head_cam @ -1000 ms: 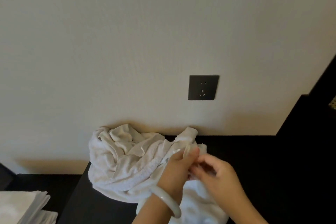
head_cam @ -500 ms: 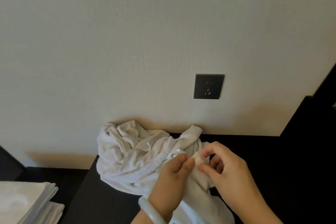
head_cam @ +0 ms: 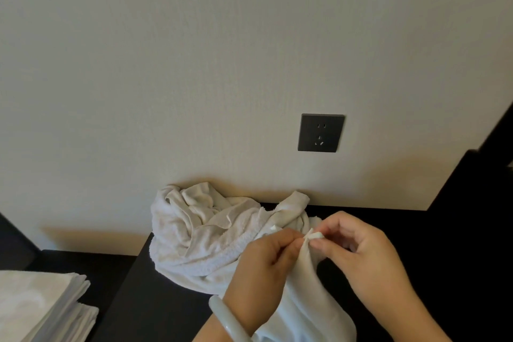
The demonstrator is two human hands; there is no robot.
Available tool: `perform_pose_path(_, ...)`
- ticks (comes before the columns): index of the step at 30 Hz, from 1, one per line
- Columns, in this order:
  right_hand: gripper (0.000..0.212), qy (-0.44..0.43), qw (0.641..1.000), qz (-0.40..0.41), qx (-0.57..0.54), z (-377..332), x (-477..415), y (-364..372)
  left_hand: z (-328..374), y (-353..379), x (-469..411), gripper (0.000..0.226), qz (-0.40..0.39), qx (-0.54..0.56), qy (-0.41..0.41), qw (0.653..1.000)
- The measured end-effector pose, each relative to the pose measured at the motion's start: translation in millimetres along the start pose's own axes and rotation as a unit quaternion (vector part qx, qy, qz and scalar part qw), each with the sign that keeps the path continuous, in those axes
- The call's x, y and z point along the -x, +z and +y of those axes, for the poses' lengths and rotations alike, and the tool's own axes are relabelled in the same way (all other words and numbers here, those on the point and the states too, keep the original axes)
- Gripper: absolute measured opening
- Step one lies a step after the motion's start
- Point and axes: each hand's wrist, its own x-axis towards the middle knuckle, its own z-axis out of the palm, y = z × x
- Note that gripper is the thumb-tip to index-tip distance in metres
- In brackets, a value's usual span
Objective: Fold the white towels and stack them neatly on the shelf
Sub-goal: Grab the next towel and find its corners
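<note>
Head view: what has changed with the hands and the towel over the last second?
Both hands have drawn a corner out of the crumpled towel. The right hand now pinches it, the left hand pinches the edge beside it, and cloth hangs between them. The rest of the towel, the folded stack and the socket stayed put.

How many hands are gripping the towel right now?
2. The left hand, wearing the bangle, pinches the towel at low centre; the right hand pinches its corner just beside it. Neither is hidden.

Dim warm light, soft shadows low on the wall, edges bent.
</note>
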Motion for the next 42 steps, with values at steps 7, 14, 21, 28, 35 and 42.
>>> perform_pose_path(7,0.027,-0.021,0.997,0.01,0.069,-5.3,-6.7,-10.1,2.5,-7.9,-1.5,0.017,-0.004,-0.077,0.004,0.997)
perform_pose_path(14,0.024,-0.065,0.978,0.166,-0.112,-39.4,-41.1,-71.7,-10.0,-48.7,-13.8,0.018,0.011,-0.301,-0.068,0.951)
perform_pose_path(21,0.018,-0.046,0.966,0.211,-0.141,-44.7,-43.0,-111.5,0.3,-121.7,-9.1,0.014,0.087,-0.208,-0.26,0.939)
perform_pose_path(28,0.016,-0.052,0.981,0.18,-0.051,-69.8,-16.4,-131.0,81.2,-165.3,-14.4,0.014,0.147,0.242,-0.225,0.932)
perform_pose_path(35,0.091,-0.077,0.979,0.167,-0.091,-87.6,-10.7,-159.2,161.3,-197.1,-16.5,0.009,0.17,0.074,-0.12,0.975)
perform_pose_path(42,0.078,-0.127,0.965,0.168,-0.157,-114.0,20.8,-178.7,201.9,-208.3,4.7,0.015,0.143,0.064,-0.086,0.984)
